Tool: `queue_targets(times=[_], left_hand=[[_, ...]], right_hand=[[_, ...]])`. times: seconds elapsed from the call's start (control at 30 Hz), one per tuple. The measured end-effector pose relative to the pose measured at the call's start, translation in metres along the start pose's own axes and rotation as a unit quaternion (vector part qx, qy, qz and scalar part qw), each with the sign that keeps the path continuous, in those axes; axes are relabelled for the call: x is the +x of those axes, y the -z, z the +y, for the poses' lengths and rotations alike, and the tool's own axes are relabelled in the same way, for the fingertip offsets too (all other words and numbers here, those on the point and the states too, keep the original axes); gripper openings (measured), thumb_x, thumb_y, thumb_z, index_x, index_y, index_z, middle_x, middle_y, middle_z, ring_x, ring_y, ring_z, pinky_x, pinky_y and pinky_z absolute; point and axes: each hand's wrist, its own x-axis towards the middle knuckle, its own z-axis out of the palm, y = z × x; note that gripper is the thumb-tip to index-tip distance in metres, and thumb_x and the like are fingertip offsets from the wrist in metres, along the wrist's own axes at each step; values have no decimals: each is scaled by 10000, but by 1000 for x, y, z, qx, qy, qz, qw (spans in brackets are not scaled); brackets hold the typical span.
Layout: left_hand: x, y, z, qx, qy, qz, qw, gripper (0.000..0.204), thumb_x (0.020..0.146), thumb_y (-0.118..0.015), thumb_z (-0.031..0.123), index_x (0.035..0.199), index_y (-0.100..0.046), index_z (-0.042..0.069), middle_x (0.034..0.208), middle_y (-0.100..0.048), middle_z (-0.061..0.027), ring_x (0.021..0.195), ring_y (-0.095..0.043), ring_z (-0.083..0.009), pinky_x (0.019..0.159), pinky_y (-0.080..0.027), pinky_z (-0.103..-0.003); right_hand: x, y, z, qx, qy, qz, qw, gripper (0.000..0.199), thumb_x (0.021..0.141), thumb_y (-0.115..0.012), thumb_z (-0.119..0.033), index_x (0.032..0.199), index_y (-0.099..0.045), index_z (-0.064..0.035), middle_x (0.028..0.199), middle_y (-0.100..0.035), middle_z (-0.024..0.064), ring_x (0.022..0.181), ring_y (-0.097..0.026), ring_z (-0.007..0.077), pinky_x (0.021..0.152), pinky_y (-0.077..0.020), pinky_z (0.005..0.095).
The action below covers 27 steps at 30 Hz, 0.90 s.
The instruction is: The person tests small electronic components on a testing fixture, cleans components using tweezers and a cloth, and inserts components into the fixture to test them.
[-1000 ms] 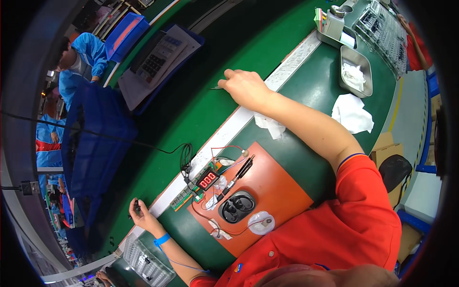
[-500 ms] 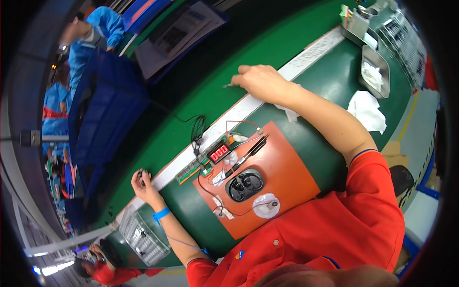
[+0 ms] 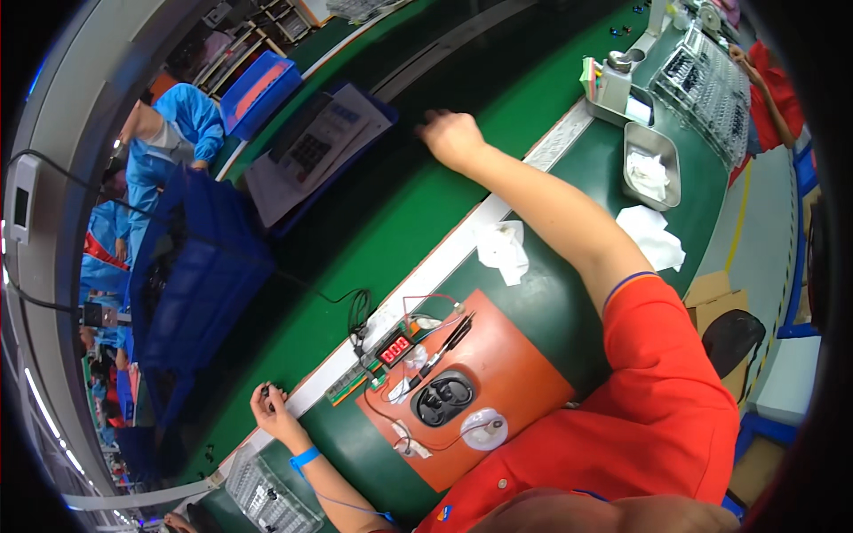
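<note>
Left hand (image 3: 277,416), well apart from the right hand (image 3: 453,140), pinches a small, half-hidden dark piece (image 3: 267,393). Whether the blurred right holds anything is unclear. Right of the left hand, a meter (image 3: 394,349) shows red digits; papers (image 3: 270,190) left of the right hand are illegible.

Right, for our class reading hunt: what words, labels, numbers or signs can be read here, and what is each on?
Small display: lit red digits, legible, but I won't copy them out.
Calculator: key markings too small and blurred to read.
White papers: any print too blurred to read.
Shirt badge: too small to read.
</note>
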Motion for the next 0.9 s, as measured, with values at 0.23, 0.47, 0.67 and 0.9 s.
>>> queue_targets(times=[0.23, 0.47, 0.67, 0.9], left_hand=[[7, -5, 1, 12, 0, 2, 1000, 214, 925, -644, 85, 1116, -586, 6, 936, -635, -53, 754, -571, -85, 678, -498, -218], [7, 3, 1, 50, -3, -2, 999, 230, 938, -639, 118, 1139, -596, 13, 933, -625, -41, 776, -565, -86, 672, -487, -225], [5, -2, 6, 34, -9, -8, 999, 216, 944, -625, 110, 1133, -591, 11, 917, -615, -38, 760, -553, -84, 671, -485, -223], [-3, -7, 0, 11, 7, -12, 1000, 193, 949, -610, 87, 1125, -585, 11, 901, -607, -39, 744, -541, -80, 671, -490, -223]], right_hand=[[16, -5, -16, -52, 21, -1, 998, 116, 763, -577, -177, 841, -654, -137, 899, -586, 63, 846, -607, 235, 639, -512, 346], [22, -21, -24, -78, -13, 11, 997, 106, 765, -587, -173, 845, -641, -128, 910, -582, 69, 854, -596, 227, 657, -501, 332], [22, -26, -18, -21, -85, -18, 996, 113, 803, -576, -150, 882, -650, -120, 959, -596, 82, 865, -639, 251, 667, -537, 380], [25, 8, 26, -20, -132, -53, 990, 130, 816, -560, -121, 900, -657, -103, 979, -621, 107, 832, -677, 286, 659, -554, 408]])
